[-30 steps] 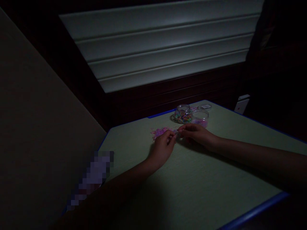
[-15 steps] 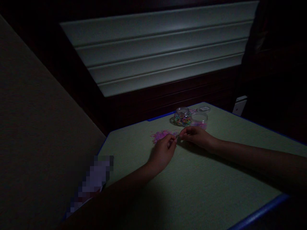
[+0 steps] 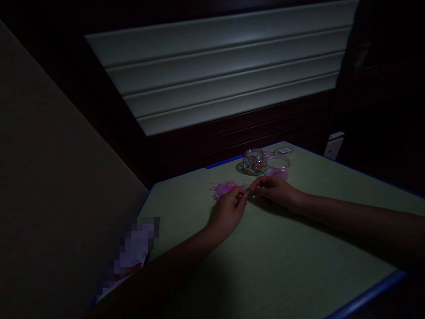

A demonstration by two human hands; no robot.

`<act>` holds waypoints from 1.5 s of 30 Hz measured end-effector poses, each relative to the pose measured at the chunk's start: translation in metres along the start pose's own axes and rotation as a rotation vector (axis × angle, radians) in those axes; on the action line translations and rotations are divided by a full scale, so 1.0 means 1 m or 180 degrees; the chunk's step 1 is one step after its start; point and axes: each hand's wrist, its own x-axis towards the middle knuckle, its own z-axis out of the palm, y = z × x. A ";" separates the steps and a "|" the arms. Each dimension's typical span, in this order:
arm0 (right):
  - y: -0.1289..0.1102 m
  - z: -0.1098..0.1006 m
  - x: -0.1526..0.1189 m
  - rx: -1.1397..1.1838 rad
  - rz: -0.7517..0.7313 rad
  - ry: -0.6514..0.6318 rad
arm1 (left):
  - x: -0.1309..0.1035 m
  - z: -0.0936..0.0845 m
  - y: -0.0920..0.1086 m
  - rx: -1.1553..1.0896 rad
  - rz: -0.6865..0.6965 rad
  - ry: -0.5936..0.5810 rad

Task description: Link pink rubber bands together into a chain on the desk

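My left hand (image 3: 230, 209) is closed in a pinch at the near edge of a pile of small pink and purple bands (image 3: 223, 188). Fingertip to fingertip with it, my right hand (image 3: 274, 190) pinches too. Whatever lies between the fingers is too small and dark to name. Behind the hands stands a clear jar (image 3: 254, 163) of multicoloured rubber bands. Beside it, a second clear tub (image 3: 278, 169) holds pink and purple pieces, its lower part partly hidden by my right hand.
A clear lid (image 3: 283, 152) with a white label lies at the far corner of the green table (image 3: 285, 257), which has blue edging (image 3: 368, 294). A blurred-out pale item (image 3: 133, 248) rests at the left edge. Beyond the table is a white box-like object (image 3: 334, 145).
The view has shifted slightly, so the scene sits a little further right. Both hands keep their pinch, fingertips close together; the jars and the pile stay in place.
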 end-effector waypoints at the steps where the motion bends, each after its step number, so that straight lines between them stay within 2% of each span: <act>1: 0.000 0.000 0.000 -0.0008 0.0006 -0.0005 | 0.000 0.000 0.000 -0.0009 0.0001 -0.0009; 6: -0.002 0.000 -0.002 -0.0066 -0.0101 -0.0005 | -0.001 0.000 0.002 0.0010 -0.0041 0.0009; 8: -0.002 -0.001 -0.002 -0.0300 -0.0215 0.0039 | -0.001 0.000 0.002 -0.0005 -0.0046 0.0026; 12: -0.007 -0.003 -0.003 -0.1135 -0.0689 0.0139 | -0.002 0.000 0.002 0.0023 -0.0054 0.0030; 20: -0.024 -0.011 -0.014 -0.2899 -0.1545 0.0008 | -0.002 0.000 0.003 0.0024 -0.0036 -0.0076; 23: -0.030 -0.013 -0.016 -0.3327 -0.1556 0.0041 | -0.003 -0.001 0.004 0.0037 -0.0035 -0.0090; 26: -0.038 -0.022 -0.016 -0.3667 -0.1585 0.0295 | -0.003 -0.001 0.003 0.0059 -0.0029 -0.0091; 31: -0.056 -0.055 -0.016 -0.4128 -0.1473 0.1040 | -0.003 -0.001 0.003 0.0095 0.0017 -0.0138; 36: -0.060 -0.082 -0.014 -0.4225 -0.1257 0.1400 | -0.002 -0.001 0.005 0.0125 0.0091 -0.0092; 45: -0.049 -0.079 -0.009 -0.4662 -0.0926 0.1418 | -0.003 -0.002 0.010 0.0252 0.0122 -0.0115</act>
